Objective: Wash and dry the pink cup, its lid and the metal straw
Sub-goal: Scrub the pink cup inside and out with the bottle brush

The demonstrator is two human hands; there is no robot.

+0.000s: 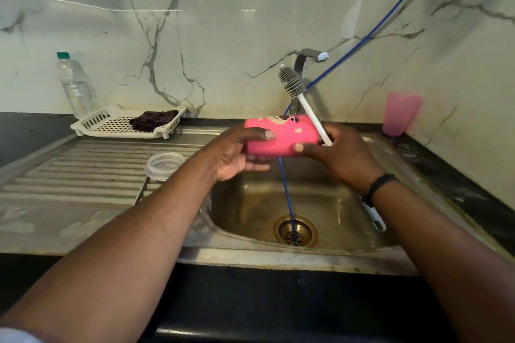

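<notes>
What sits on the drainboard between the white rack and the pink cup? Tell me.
In the head view, a clear plastic lid lies on the ribbed drainboard, between the white rack and the pink cup.

There is just one camera, and it sits on the person's head. It looks forward and down over both arms at the sink [348, 220], straight toward the marble wall [223, 36] behind it. The view is wide, so the edges bend a little. The left hand [237, 153] and right hand [342, 156] are close, near the middle. The tap [309, 57] is farther back.
</notes>
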